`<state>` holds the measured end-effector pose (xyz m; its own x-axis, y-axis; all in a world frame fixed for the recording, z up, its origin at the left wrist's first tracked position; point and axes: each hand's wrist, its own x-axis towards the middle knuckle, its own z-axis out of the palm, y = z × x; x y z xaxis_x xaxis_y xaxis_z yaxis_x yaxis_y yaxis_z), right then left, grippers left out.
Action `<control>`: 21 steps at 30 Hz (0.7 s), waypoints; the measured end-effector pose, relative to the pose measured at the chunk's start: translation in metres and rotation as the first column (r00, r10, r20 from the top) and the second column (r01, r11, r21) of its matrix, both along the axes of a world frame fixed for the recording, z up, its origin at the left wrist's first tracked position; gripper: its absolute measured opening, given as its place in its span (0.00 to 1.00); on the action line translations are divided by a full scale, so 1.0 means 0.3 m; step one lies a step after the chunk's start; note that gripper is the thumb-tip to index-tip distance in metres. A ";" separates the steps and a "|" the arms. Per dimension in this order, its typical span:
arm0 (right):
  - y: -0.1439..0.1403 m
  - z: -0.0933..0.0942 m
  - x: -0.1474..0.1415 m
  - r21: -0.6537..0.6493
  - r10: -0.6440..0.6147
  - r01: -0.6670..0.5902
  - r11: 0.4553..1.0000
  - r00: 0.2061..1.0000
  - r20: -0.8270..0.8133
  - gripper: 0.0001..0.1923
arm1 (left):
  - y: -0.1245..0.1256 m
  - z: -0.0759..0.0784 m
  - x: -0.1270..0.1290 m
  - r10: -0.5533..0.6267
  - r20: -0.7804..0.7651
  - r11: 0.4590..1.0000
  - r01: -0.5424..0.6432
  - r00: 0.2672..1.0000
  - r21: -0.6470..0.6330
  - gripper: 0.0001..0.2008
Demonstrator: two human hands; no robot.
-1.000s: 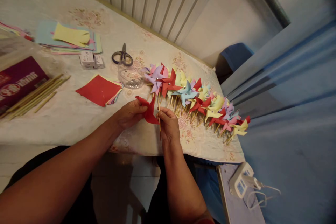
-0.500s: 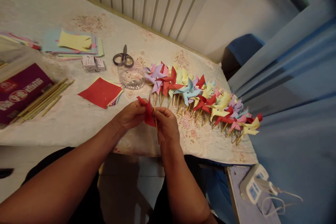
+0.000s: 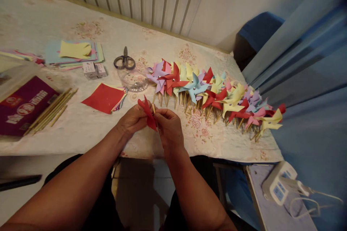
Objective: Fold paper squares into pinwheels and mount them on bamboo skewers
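My left hand (image 3: 133, 120) is closed on a red paper pinwheel (image 3: 148, 113), its folded blades standing out past the fingertips. Pressed against the back of the paper is a thin wooden stick (image 3: 153, 108), pinched upright in the fingers of my right hand (image 3: 170, 125). The fingers hide the joint between stick and paper. Beyond my hands, finished pinwheels (image 3: 194, 87) in several colours lie in a long row to the right. A stack of square paper sheets (image 3: 103, 98), red on top, rests left of my hands.
Black-handled scissors (image 3: 124, 61) lie behind a clear dish of small metallic pieces (image 3: 137, 82). Small white boxes (image 3: 93, 70) sit by coloured paper (image 3: 74, 50). At left, wooden sticks (image 3: 51, 112) lean by a purple-labelled container (image 3: 28, 104). A power strip (image 3: 280, 184) stands at lower right.
The red pinwheel has turned in my fingers, its blades now facing more to the left, with the stick tilted behind it. The whole view has shifted slightly.
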<state>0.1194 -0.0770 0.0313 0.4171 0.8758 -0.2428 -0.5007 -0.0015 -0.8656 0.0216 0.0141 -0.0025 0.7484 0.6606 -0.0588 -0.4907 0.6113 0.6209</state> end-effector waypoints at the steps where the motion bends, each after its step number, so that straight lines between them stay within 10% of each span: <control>1: -0.001 0.001 -0.003 -0.006 -0.003 0.003 1.000 1.000 -0.002 0.05 | -0.002 0.002 -0.001 0.002 -0.001 1.000 -0.002 1.000 -0.002 0.16; 21: 0.001 0.002 -0.025 -0.034 -0.037 0.037 0.999 0.999 0.000 0.02 | -0.019 0.028 0.004 0.057 -0.104 0.998 -0.061 0.993 -0.031 0.21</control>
<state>0.1120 -0.0768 0.0318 0.4491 0.8511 -0.2720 -0.5012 -0.0121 -0.8653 0.0227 0.0083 0.0059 0.6970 0.6996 -0.1572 -0.4608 0.6050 0.6493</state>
